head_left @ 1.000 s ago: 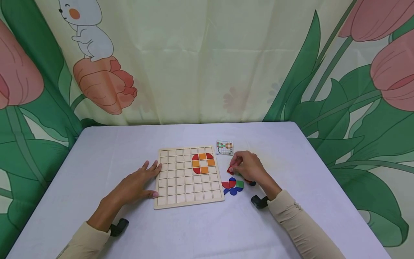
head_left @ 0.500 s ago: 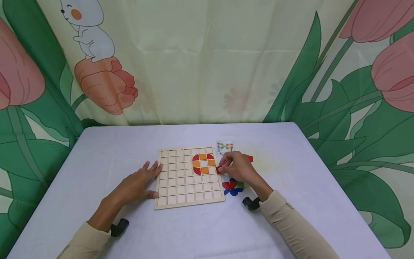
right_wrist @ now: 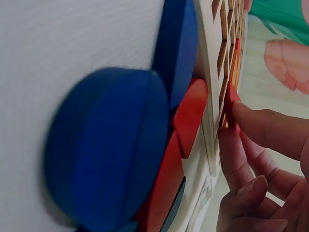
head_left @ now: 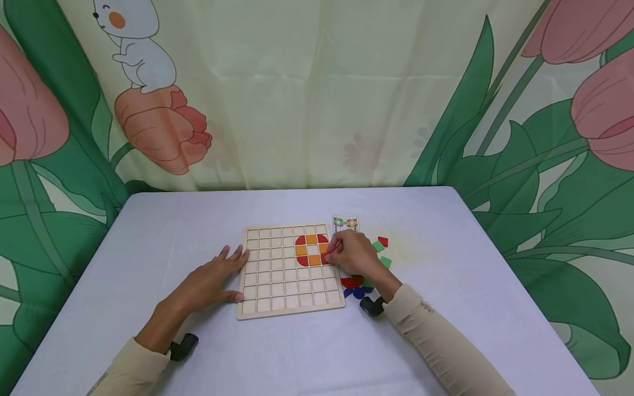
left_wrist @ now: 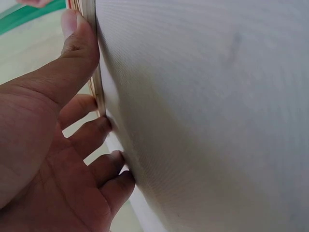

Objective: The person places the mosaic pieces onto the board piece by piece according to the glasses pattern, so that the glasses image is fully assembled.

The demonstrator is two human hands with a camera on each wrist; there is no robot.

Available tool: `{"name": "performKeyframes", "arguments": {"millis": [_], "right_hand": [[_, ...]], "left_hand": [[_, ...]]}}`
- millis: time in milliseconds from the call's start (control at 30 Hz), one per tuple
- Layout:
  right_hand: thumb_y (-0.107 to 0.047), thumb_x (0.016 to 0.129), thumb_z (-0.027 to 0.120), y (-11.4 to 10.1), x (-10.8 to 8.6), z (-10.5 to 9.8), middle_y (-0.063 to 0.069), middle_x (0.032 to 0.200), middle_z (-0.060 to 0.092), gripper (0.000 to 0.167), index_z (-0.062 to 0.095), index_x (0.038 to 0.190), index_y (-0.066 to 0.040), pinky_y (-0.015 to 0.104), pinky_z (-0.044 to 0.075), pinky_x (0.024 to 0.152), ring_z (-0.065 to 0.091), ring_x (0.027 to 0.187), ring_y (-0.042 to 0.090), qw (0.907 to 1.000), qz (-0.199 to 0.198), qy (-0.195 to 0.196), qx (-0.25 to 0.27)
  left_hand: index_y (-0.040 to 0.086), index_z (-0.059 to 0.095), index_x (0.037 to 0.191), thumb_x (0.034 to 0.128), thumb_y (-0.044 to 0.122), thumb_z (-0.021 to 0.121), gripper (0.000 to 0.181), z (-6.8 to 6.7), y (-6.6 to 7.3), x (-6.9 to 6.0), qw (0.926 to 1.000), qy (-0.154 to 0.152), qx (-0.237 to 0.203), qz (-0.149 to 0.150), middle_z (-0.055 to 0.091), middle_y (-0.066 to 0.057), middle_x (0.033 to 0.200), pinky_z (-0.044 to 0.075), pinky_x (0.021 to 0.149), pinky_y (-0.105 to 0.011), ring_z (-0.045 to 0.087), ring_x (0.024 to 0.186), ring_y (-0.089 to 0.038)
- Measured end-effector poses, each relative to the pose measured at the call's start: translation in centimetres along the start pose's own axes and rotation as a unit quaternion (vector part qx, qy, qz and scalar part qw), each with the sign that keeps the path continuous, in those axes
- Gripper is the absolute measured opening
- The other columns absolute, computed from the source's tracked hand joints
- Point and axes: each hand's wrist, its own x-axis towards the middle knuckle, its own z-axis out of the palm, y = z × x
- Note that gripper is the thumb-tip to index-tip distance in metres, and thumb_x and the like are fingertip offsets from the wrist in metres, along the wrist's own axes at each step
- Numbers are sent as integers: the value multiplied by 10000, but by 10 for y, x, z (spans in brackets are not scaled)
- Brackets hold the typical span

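Observation:
A wooden grid board [head_left: 277, 289] lies on the table, with red quarter-round and orange square pieces [head_left: 301, 250] forming a ring in its upper right cells. My left hand [head_left: 213, 283] rests against the board's left edge, fingers spread and thumb touching the rim. Over the ring's lower right corner, my right hand [head_left: 354, 254] pinches a red quarter-round piece [right_wrist: 231, 104] between thumb and fingers. The right wrist view shows this piece at a grid cell; whether it is fully seated is hard to tell.
Loose blue pieces [head_left: 359, 293], red pieces [head_left: 350, 282] and green pieces [head_left: 386, 262] lie right of the board, partly under my right arm. A small pattern card [head_left: 345, 223] sits beyond my right hand. A printed curtain [head_left: 317, 110] hangs behind the table.
My right hand has carried the red piece left from the loose pieces onto the board, uncovering green and red pieces behind it. My left hand has stayed at the board's edge.

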Motion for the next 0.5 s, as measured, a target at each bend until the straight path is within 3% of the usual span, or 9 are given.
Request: {"name": "performKeyframes", "arguments": {"millis": [500], "right_hand": [[-230, 898, 880, -3, 1, 8, -5, 804, 671, 167, 716, 883, -202, 298, 467, 612, 611, 781, 200, 9997, -149, 84, -151]], "left_hand": [[92, 368, 1654, 804, 391, 890, 1041, -1, -1, 0, 10000, 22, -11, 72, 299, -181, 1728, 390, 1129, -759, 222, 1590, -551]]}}
